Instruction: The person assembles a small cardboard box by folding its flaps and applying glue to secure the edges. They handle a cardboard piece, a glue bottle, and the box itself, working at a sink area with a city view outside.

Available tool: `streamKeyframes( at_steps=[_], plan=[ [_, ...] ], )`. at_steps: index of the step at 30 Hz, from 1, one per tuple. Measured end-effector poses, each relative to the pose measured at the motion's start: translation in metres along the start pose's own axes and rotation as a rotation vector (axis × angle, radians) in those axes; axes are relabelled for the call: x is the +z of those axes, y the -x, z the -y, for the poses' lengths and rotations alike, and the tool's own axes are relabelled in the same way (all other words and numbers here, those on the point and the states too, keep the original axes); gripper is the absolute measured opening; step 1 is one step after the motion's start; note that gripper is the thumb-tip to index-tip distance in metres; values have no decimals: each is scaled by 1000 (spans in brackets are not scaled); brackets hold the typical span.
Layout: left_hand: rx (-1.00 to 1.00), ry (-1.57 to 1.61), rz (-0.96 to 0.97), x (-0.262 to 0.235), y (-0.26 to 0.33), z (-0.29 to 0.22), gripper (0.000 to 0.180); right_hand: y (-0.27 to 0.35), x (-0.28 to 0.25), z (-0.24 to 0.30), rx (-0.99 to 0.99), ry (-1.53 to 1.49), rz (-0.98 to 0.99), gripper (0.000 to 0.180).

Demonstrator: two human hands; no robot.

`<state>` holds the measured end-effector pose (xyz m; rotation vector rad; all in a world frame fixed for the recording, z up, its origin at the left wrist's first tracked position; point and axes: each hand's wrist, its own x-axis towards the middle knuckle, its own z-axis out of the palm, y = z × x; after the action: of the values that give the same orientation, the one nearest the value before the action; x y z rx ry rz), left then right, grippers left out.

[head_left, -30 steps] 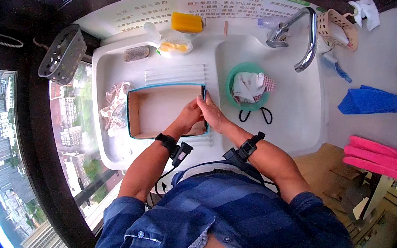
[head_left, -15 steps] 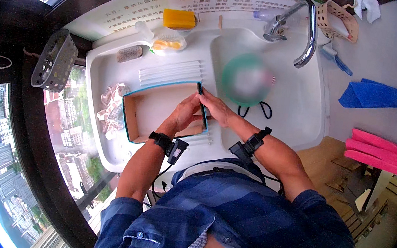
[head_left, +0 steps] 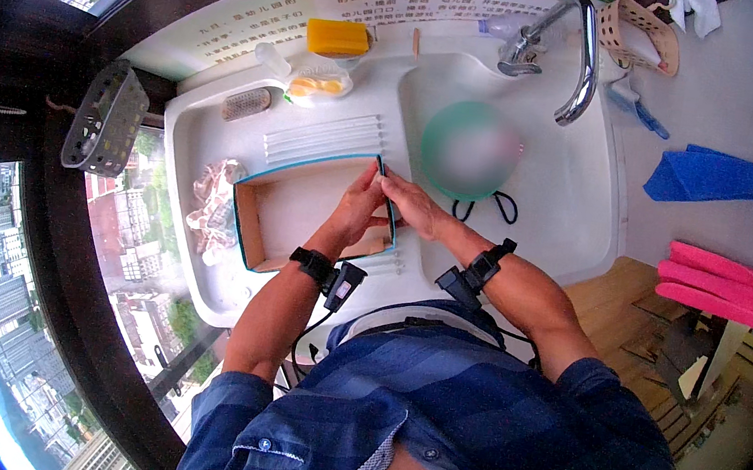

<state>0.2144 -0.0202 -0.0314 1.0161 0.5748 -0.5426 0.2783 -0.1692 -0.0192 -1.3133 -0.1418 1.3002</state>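
An open, shallow cardboard box (head_left: pixel 289 214) with blue edges lies on the sink's ribbed drainboard, its bare inside facing up. Both hands are at its right end wall. My left hand (head_left: pixel 363 203) reaches over the inside and pinches that wall near its far corner. From the outside, my right hand (head_left: pixel 411 206) holds the same wall, thumb close to the left fingers. Some fingertips of both hands are hidden by the wall and by each other.
A blurred green round basin (head_left: pixel 431 168) sits in the sink bowl, below a chrome faucet (head_left: pixel 584 72). Behind the box are a brush (head_left: pixel 247 104) and a yellow sponge (head_left: pixel 338 38). A crumpled cloth (head_left: pixel 214 204) lies left; blue (head_left: pixel 721 181) and pink cloths (head_left: pixel 722 285) lie right.
The left fingers have shifted slightly up along the box's right wall, toward its far corner. The right hand and the box have hardly moved.
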Motion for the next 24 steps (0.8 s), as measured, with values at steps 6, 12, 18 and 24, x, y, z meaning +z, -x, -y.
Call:
streamKeyframes(
  at_steps=[6, 12, 18, 24],
  plan=[
    [-4, -5, -25, 1, -4, 2, 65, 2, -1, 4, 8, 64, -2, 61],
    [-6, -25, -36, 8, 1, -6, 44, -1, -1, 4, -43, 125, -51, 61],
    [-16, -25, -30, 8, 1, -7, 45, 3, 5, 8, -103, 53, -113, 51],
    [-3, -32, -44, 2, -6, 2, 48, 1, 5, 3, -120, 111, -165, 52]
  ],
)
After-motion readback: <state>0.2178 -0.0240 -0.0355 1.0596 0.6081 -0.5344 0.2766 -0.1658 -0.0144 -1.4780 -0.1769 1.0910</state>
